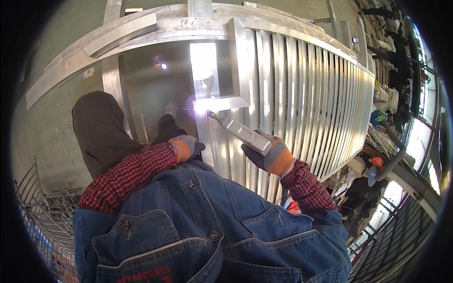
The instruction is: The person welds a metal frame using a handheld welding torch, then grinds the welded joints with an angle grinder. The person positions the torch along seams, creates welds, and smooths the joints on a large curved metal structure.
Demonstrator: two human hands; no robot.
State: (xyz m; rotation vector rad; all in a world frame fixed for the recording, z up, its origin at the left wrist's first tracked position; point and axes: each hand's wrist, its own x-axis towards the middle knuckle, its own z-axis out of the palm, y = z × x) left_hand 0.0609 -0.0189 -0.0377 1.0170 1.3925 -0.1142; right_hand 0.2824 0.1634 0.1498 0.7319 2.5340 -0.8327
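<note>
My right hand (275, 156), in an orange and grey glove with dark fingers, is wrapped around a boxy silver welding torch (244, 134). The torch points up and to the left. At its tip a bright violet-white glow with sparks (202, 108) meets the left end of a short flat metal bar (224, 103). This bar lies beside the corner of a slatted metal panel (288, 94). Close in front of my body is my left hand (185, 145), gloved alike, apart from the torch and bar. Its fingers look curled together; their underside is hidden.
Long metal beams (174, 33) run across the far side. A rounded dark cloth shape (100, 127) stands at my left, with a wire rack (45, 221) behind it. At the right are an orange object (377, 162), a grey pipe (394, 151) and mixed clutter.
</note>
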